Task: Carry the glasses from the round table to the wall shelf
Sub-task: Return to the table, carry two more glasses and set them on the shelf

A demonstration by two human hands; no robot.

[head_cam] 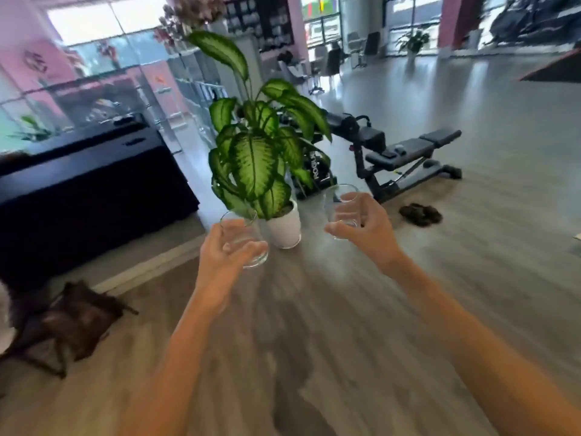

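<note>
Head view: two clear glasses are held upright and well apart in mid-air, one wrapped by the fingers of the left hand (pixel 220 256) as the left glass (pixel 243 239), the other gripped by the right hand (pixel 367 229) as the right glass (pixel 341 209). No wall shelf or round table is recognised; a potted plant (pixel 261 146) stands ahead between the glasses on the wooden floor (pixel 314 325), with a black counter (pixel 88 184) to the left and a weight bench (pixel 408 155) to the right.

Head view, angled down, hands close

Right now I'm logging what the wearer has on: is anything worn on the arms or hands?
Nothing visible. The left hand and right hand are bare, with no gloves, rings, watch or bracelets in view. Both forearms are uncovered right to the bottom edge, with no sleeves showing.
</note>
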